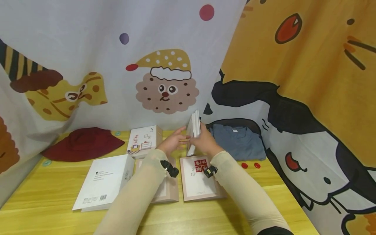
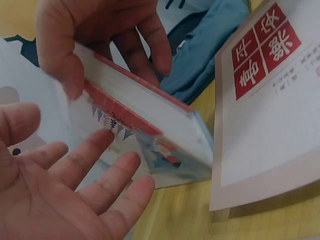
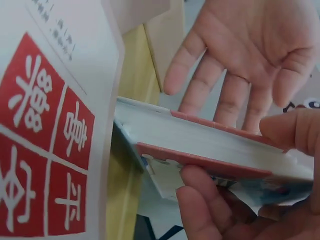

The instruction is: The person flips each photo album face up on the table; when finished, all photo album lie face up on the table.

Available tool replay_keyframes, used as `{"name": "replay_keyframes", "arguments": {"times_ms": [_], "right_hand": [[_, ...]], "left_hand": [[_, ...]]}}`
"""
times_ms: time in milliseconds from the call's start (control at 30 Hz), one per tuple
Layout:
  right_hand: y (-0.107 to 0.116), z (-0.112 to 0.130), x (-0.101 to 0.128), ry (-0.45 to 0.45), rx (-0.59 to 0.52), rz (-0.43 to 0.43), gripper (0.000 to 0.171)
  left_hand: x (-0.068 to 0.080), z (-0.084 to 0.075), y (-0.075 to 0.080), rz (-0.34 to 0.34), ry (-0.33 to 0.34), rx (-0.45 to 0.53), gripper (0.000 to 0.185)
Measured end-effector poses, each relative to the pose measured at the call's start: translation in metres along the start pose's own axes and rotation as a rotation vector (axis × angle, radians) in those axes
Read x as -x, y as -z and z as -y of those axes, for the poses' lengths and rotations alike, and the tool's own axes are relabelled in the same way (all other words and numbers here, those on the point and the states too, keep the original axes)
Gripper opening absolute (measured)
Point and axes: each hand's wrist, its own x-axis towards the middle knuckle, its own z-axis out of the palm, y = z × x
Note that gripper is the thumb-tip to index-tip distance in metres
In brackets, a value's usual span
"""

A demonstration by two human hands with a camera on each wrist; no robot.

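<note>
While the right hand (image 1: 205, 141) pinches a red-edged book (image 1: 194, 130) upright at the table's (image 1: 44, 195) twelve o'clock, the left hand (image 1: 173, 142), fingers spread, hovers beside its cover. Likely mid-placement; next it needs steadying and setting down.

1. We seem to be in a makeshift recording corner rather than a lived-in room: cartoon-printed cloth (image 1: 164, 65) hangs as a backdrop on every side.
2. We see a yellow wooden surface (image 1: 44, 192) set up with unrelated items: several books (image 1: 102, 181), a dark red hat (image 1: 83, 142) and a folded blue shirt (image 1: 238, 140).
3. We also find small round markers (image 1: 250, 165) dotted on the surface.
</note>
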Motion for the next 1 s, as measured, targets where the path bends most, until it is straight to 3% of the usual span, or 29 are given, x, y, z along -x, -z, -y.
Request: {"name": "replay_keyframes", "arguments": {"times_ms": [267, 433, 667, 1000], "right_hand": [[0.011, -0.006, 0.001, -0.110, -0.171, -0.076, 0.094], [0.020, -0.015, -0.002, -0.160, -0.153, -0.079, 0.093], [0.028, -0.024, -0.005, -0.183, 0.025, 0.061, 0.083], [0.038, -0.050, -0.020, -0.225, 0.039, 0.223, 0.076]], "left_hand": [[-0.004, 0.004, 0.007, 0.075, 0.097, -0.191, 0.069], [0.000, 0.007, 0.014, 0.081, 0.164, -0.256, 0.070], [0.004, 0.012, 0.025, 0.050, 0.194, -0.298, 0.071], [0.006, 0.015, 0.032, -0.006, 0.198, -0.283, 0.074]]}}
